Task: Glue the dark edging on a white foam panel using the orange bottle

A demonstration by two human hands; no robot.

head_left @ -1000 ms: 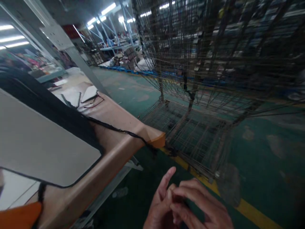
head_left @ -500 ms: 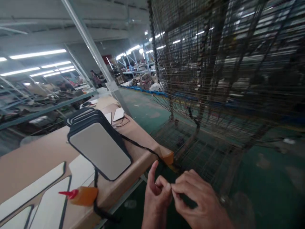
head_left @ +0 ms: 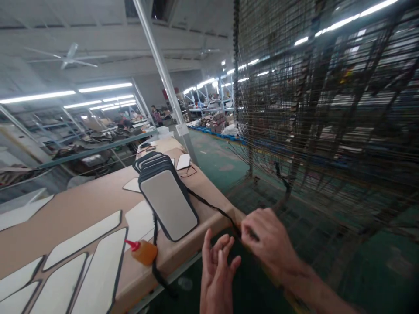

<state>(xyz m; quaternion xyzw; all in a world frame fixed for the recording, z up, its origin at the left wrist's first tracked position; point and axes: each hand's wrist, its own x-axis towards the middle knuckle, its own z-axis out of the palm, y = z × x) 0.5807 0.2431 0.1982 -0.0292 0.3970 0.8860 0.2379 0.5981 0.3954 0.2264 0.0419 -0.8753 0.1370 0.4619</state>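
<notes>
Head view: the right hand (head_left: 266, 237) pinches a black cord (head_left: 209, 205) just off the table (head_left: 75, 209) edge; the left hand (head_left: 218, 272) hangs open below. The cord trails back past stacked panels (head_left: 168, 203). An orange bottle (head_left: 144, 251) lies nearby.

We see only our two hands and part of one forearm at the bottom of the view. Our left hand (head_left: 216, 270) is bare, with no glove, ring or band showing on any finger, and its wrist runs out of view without a sleeve. Our right hand (head_left: 270, 242) is likewise bare and ungloved, its knuckles and short nails plain. The right forearm behind it is uncovered as far as the picture's edge: no cuff, watch or bracelet shows on it.
</notes>
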